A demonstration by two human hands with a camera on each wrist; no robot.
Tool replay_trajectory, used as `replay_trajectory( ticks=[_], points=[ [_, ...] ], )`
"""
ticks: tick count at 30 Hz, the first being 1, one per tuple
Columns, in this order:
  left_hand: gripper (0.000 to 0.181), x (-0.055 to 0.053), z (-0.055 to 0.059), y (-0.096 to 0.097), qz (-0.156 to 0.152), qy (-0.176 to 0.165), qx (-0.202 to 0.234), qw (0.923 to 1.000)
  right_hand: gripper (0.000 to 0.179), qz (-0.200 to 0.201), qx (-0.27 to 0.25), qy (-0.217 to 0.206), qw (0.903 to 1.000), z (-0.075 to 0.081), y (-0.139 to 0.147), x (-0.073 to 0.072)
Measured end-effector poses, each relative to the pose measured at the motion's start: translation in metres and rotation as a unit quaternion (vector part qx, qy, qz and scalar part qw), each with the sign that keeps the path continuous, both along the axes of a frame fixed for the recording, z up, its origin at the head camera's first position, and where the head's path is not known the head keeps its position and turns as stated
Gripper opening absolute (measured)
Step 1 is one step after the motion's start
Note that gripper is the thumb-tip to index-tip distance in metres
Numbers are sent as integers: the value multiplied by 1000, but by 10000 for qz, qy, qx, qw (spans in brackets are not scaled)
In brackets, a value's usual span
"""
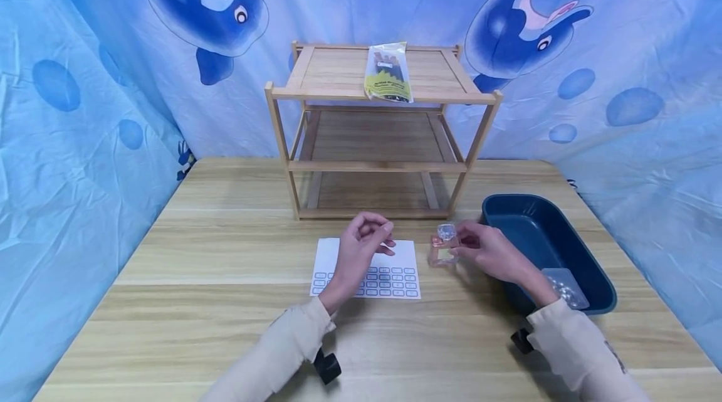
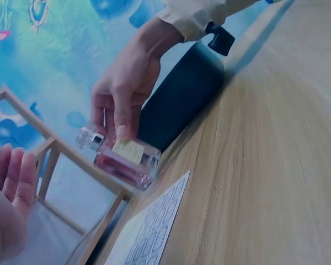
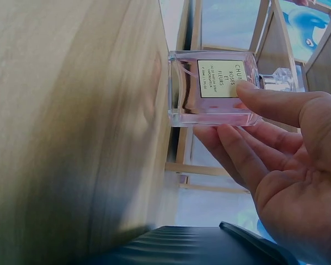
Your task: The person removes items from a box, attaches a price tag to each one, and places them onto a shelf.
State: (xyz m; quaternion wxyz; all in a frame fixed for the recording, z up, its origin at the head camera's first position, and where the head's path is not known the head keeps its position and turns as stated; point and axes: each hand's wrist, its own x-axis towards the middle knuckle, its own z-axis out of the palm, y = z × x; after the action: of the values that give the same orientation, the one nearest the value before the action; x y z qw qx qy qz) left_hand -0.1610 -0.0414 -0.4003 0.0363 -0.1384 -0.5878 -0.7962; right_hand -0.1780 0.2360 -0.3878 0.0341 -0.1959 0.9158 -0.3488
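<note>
My right hand point(image 1: 496, 254) pinches a pink glass perfume bottle point(image 3: 223, 88) between thumb and fingers, just right of a printed sheet. The thumb lies over the edge of its pale label in the right wrist view. A clear faceted cap point(image 1: 447, 232) tops the bottle, which stands upright close to the table in the head view. Over the white sheet point(image 1: 403, 254), with its rows of blue-outlined boxes, hovers my left hand point(image 1: 358, 258). Its fingers are loosely bent with nothing in them, and it covers part of the boxes.
Behind the hands stands a three-tier wooden shelf point(image 1: 378, 167); a packet of brushes point(image 1: 388, 76) lies on its top. On the right, a dark blue bin point(image 1: 521, 223) holds a clear packet point(image 1: 566, 288) of small shiny pieces. Blue dolphin-printed cloth point(image 1: 361, 0) hangs around the table.
</note>
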Motion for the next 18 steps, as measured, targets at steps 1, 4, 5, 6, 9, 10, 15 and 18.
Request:
replay_trajectory(
  ticks=[1, 4, 5, 6, 9, 10, 15, 18],
  points=[
    [20, -1, 0, -2, 17, -3, -16, 10000, 22, 13, -6, 10, 10000, -1, 0, 0],
    [19, -3, -1, -9, 76, 2, -90, 9999, 21, 34, -20, 14, 10000, -2, -2, 0],
    [19, -4, -1, -12, 107, 13, -106, 9999, 21, 23, -22, 5, 10000, -3, -2, 0],
    [18, -5, -1, -14, 142, 35, -125, 9998, 20, 23, -28, -9, 10000, -3, -2, 1],
    [16, -9, -1, -20, 277, 105, -154, 9994, 20, -3, -37, -49, 10000, -5, -2, 2],
    [16, -10, -1, -23, 320, 137, -164, 9993, 20, -19, -37, -57, 10000, -5, -2, 2],
    [14, -14, 0, -31, 426, 183, -166, 9988, 22, -77, -4, -108, 9999, -5, -2, 3],
    [13, -16, 0, -34, 450, 158, -178, 9987, 23, -91, 29, -170, 9998, -5, -3, 2]
  ],
)
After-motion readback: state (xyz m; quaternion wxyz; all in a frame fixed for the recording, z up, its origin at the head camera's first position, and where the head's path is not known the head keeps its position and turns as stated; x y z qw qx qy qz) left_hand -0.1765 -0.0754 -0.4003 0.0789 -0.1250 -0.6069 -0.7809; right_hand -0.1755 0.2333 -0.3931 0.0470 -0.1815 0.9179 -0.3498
